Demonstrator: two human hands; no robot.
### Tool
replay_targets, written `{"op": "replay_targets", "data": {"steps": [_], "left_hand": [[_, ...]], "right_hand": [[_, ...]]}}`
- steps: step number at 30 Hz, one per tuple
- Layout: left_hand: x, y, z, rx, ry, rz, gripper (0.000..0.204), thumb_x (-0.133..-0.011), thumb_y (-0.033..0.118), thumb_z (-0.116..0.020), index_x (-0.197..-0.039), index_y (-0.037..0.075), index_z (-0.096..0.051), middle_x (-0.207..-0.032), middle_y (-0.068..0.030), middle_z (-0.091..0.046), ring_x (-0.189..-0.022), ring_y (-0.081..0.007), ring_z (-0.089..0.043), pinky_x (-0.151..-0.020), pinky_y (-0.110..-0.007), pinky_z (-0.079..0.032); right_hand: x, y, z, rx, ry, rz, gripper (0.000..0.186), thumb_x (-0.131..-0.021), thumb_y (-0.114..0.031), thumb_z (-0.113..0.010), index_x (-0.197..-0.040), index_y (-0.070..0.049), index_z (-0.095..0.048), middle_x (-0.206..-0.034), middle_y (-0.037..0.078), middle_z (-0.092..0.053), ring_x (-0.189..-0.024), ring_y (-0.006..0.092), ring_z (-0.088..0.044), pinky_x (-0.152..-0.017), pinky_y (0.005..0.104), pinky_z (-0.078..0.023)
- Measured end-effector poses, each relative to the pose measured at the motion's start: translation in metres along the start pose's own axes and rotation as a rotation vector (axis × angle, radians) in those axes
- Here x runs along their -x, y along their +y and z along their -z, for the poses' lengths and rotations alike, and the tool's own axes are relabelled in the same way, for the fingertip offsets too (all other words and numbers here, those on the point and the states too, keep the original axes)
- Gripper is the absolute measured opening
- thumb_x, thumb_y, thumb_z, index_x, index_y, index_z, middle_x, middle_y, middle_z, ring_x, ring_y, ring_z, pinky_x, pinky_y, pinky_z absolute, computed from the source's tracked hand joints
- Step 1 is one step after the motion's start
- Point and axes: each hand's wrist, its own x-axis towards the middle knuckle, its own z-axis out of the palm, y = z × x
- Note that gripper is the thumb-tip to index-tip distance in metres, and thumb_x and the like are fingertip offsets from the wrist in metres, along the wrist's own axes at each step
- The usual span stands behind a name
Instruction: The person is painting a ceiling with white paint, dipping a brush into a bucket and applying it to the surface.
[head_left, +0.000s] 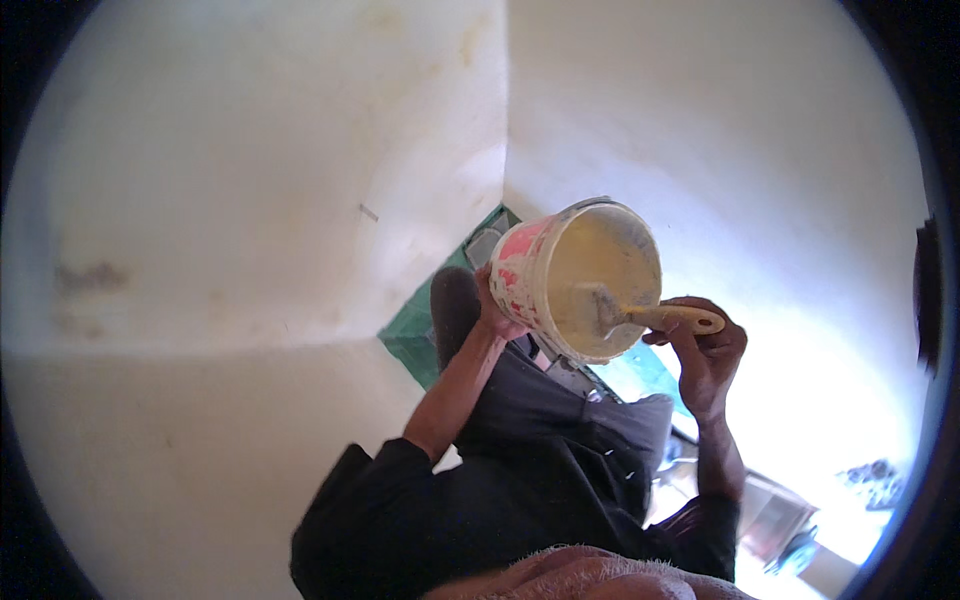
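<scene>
A white plastic bucket [522, 262] with red patches on its side is tilted, its mouth turned toward me and to the right. My left hand [496, 308] is closed against the bucket's left side and lower wall, holding it up; some of its fingers are hidden behind the bucket. Pale yellowish residue coats the inside. In my right hand [712, 345] is a putty knife with a light wooden handle [690, 318] that has a hole at its end. The fingers pinch this handle, and the smeared grey blade [606, 312] reaches inside the bucket's mouth.
Pale walls [280, 150] meet in a corner ahead, with dark stains on the left one. Below the bucket lies a green surface [408, 335]. My dark-trousered knee [455, 305] is just under my left hand. Blurred containers [775, 515] stand at the lower right.
</scene>
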Motion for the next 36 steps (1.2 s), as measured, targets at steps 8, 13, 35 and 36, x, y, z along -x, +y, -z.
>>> {"op": "replay_targets", "data": {"steps": [8, 13, 35, 36], "left_hand": [[0.01, 0.002, 0.025, 0.146, 0.013, 0.045, 0.084, -0.086, 0.07, -0.042, -0.143, 0.009, -0.05, -0.142, -0.0152, -0.055, -0.126, -0.034, -0.057, -0.102, -0.055, -0.049], [0.008, 0.002, 0.018, 0.037, 0.01, 0.053, 0.093, -0.083, 0.079, -0.04, -0.145, 0.011, -0.048, -0.146, -0.0139, -0.052, -0.129, -0.0346, -0.054, -0.106, -0.055, -0.045], [0.004, 0.003, 0.01, 0.116, 0.005, 0.055, 0.091, -0.085, 0.074, -0.038, -0.149, 0.009, -0.042, -0.146, -0.016, -0.051, -0.13, -0.0375, -0.053, -0.105, -0.057, -0.046], [0.002, 0.006, 0.01, 0.1, 0.013, 0.047, 0.091, -0.085, 0.073, -0.038, -0.149, 0.009, -0.042, -0.146, -0.0162, -0.051, -0.13, -0.0375, -0.053, -0.105, -0.057, -0.046]], "right_hand": [[-0.016, 0.028, 0.0, 0.005, 0.003, 0.067, 0.026, -0.095, -0.011, -0.06, -0.106, 0.012, -0.066, -0.089, 0.02, -0.071, -0.072, 0.0269, -0.073, -0.065, 0.0321, -0.06], [-0.027, 0.026, 0.005, 0.425, 0.018, 0.317, 0.023, -0.089, -0.001, -0.07, -0.109, 0.009, -0.069, -0.097, 0.021, -0.073, -0.085, 0.028, -0.074, -0.072, 0.0366, -0.063], [-0.016, 0.017, 0.007, -0.009, -0.057, 0.066, 0.026, -0.096, -0.01, -0.058, -0.108, 0.012, -0.065, -0.088, 0.023, -0.072, -0.07, 0.0287, -0.074, -0.065, 0.0356, -0.062], [-0.019, 0.012, 0.006, 0.01, -0.019, 0.087, 0.025, -0.097, -0.01, -0.059, -0.108, 0.011, -0.066, -0.087, 0.022, -0.072, -0.072, 0.0271, -0.074, -0.066, 0.0349, -0.062]]}}
